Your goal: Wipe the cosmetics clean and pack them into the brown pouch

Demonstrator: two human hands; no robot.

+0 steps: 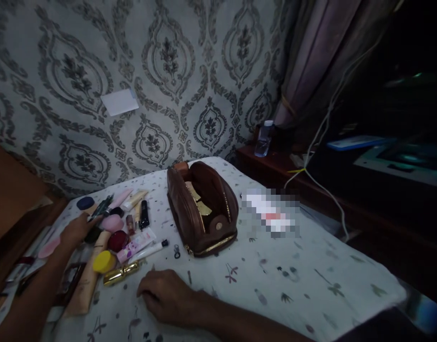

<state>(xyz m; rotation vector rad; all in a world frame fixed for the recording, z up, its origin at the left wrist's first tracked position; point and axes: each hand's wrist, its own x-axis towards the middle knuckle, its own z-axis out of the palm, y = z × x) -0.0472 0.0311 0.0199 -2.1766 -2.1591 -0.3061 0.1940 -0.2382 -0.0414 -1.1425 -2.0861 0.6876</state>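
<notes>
Sheet [247,266] beside wallpaper [168,57] — right hand [168,295] half-open, left hand [76,231] among cosmetics [136,245], grip unclear.

1. No word, brand or number can be read anywhere.
2. Pink-and-white plastic squeeze tube with purple shapes [137,245]: its print is too small and blurred.
3. Long tan squeeze tube [83,289]: faint dark marks, illegible.
4. Small glossy black cylinder [144,214]: pale marks, unreadable.
5. Dark, slim, glossy container [103,206] at the person's left hand [76,231]: too blurred for lettering.
6. White-and-pink pixelated patch [271,216]: blocks hide whatever it bears.
</notes>
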